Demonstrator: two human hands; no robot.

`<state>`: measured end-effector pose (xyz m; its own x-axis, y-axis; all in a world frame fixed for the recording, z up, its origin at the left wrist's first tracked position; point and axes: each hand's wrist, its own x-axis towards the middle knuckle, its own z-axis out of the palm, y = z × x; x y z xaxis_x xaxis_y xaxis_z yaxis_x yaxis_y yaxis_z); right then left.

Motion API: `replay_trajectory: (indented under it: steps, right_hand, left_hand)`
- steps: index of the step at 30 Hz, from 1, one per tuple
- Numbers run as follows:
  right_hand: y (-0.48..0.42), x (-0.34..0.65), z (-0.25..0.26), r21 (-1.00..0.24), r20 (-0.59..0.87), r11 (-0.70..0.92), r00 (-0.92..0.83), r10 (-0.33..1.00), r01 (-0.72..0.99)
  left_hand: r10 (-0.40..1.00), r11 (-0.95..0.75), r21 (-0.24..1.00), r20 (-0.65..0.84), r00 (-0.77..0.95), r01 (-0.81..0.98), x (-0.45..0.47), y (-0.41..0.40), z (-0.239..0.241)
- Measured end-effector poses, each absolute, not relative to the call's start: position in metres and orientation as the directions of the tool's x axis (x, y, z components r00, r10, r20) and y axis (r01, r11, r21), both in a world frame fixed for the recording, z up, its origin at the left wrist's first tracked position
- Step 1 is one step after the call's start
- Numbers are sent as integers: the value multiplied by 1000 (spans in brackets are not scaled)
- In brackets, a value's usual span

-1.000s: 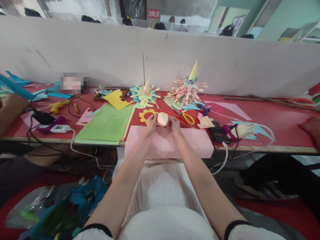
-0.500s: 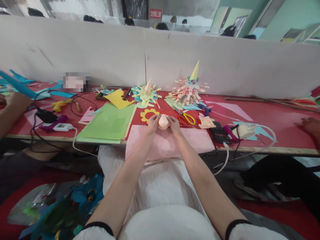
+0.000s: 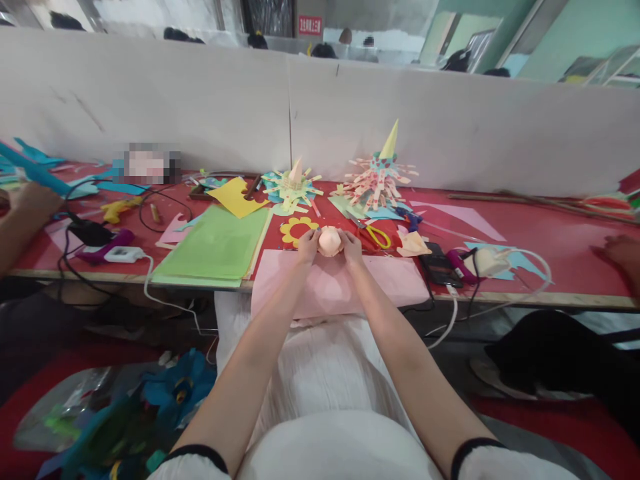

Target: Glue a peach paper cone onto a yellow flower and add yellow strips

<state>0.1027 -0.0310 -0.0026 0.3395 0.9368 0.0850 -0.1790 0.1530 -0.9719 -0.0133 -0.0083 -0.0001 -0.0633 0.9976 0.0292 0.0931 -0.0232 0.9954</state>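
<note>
Between my two hands is a pale peach paper cone (image 3: 330,241), its rounded front turned toward me and a ruffled edge showing below. My left hand (image 3: 308,247) pinches its left side, and my right hand (image 3: 351,247) pinches its right side. Both hands are closed just above a pink paper sheet (image 3: 335,293) at the table's front edge. Behind my left hand lies a yellow flower-shaped paper ring (image 3: 287,232). Yellow-handled scissors (image 3: 379,237) rest just beyond my right hand.
Green paper sheets (image 3: 213,243) are stacked on the left. Two fringed paper cone figures (image 3: 295,183) stand at the back. A blue glue gun (image 3: 413,218), a dark phone (image 3: 440,265) and a white charger (image 3: 487,262) lie to the right. Other people's arms reach in at both sides.
The paper cone has tilted slightly between my fingers, so its front looks rounder. My hands have shifted a little to the right and still grip it. The person's arm at left moved slightly.
</note>
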Motion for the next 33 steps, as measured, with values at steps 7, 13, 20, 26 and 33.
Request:
replay_trajectory:
  steps: [7, 13, 20, 26, 33]
  right_hand:
    - [-36, 102, 2, -970, 78, 140, 295, 952, -198]
    - [-33, 103, 0, -967, 99, 164, 307, 947, -194]
    - [-29, 105, -4, -962, 117, 194, 352, 929, -192]
    - [-31, 103, -1, -965, 129, 201, 366, 922, -169]
    - [-32, 105, 0, -963, 151, 220, 361, 920, -157]
  left_hand:
    - [994, -79, 996, 81, -70, 29, -14, -12, 0]
    - [987, -121, 992, 118, -111, -27, -14, -13, 4]
    - [992, -105, 994, 103, -68, -35, -14, -14, 6]
    - [995, -102, 993, 101, -20, -53, -14, -19, 6]
    - [994, -113, 992, 114, -2, -51, -13, -17, 4]
